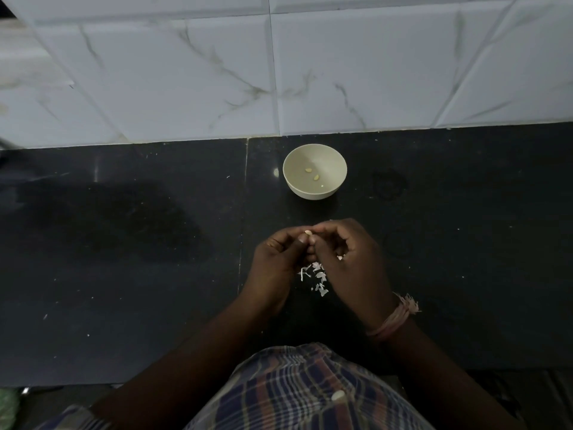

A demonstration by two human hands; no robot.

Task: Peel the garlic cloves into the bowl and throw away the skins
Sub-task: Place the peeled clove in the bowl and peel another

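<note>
we hold a garlic clove (308, 232) between both hands above the dark counter (155, 243), just short of the bowl (314, 172). our left hand (279, 259) pinches it in a curled grip while our right hand (347, 252) pinches at its skin, likely stripping it. two peeled cloves (312, 174) lie in the bowl; the skins (316, 277) collect right below our hands, handy for sweeping up later.

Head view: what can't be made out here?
- Clove: only its tip shows; the fingers of the left hand and right hand cover the rest, so how far it is peeled is unclear.
- Skins: the right hand hides part of the pile.
- Bowl: a speck beside two cloves, too small to name.
</note>
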